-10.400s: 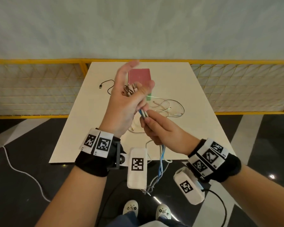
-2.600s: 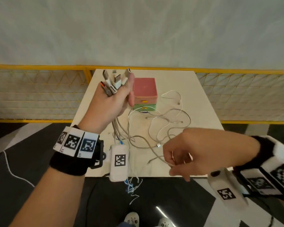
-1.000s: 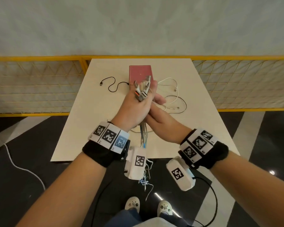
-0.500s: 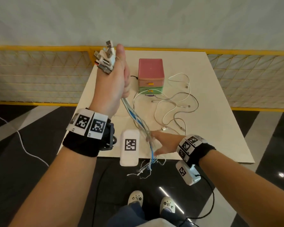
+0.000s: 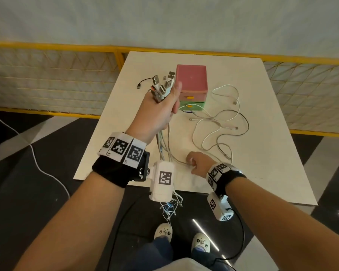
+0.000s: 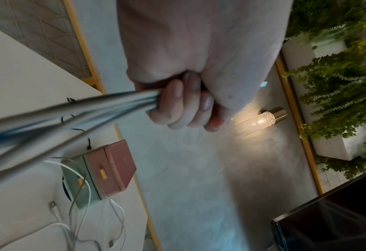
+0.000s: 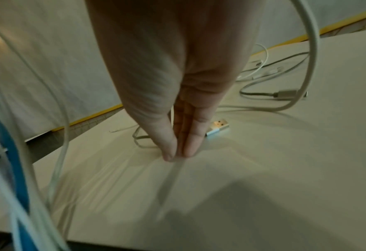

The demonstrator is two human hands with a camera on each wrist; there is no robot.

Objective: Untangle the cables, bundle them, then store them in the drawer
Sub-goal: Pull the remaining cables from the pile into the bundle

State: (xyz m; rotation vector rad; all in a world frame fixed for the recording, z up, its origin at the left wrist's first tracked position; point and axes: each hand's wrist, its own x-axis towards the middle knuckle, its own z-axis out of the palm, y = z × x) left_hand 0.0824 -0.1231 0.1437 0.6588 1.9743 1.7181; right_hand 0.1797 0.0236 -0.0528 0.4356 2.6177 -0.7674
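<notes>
Left hand (image 5: 160,108) clenches the white and blue cables' plug ends (image 5: 162,85) above the white table (image 5: 262,153); right hand (image 5: 197,160) pinches one white strand (image 7: 173,169) near the edge. Draw it gently free of the loops beside the pink-and-green drawer box (image 5: 192,87).

Your left hand (image 5: 158,112) grips a bunch of cables (image 5: 163,142), plugs (image 5: 162,86) sticking up just left of the drawer box (image 5: 191,79). Your right hand (image 5: 197,162) pinches one cable on the table (image 5: 272,153), well in front of the box, with loose cables (image 5: 219,122) between.
</notes>
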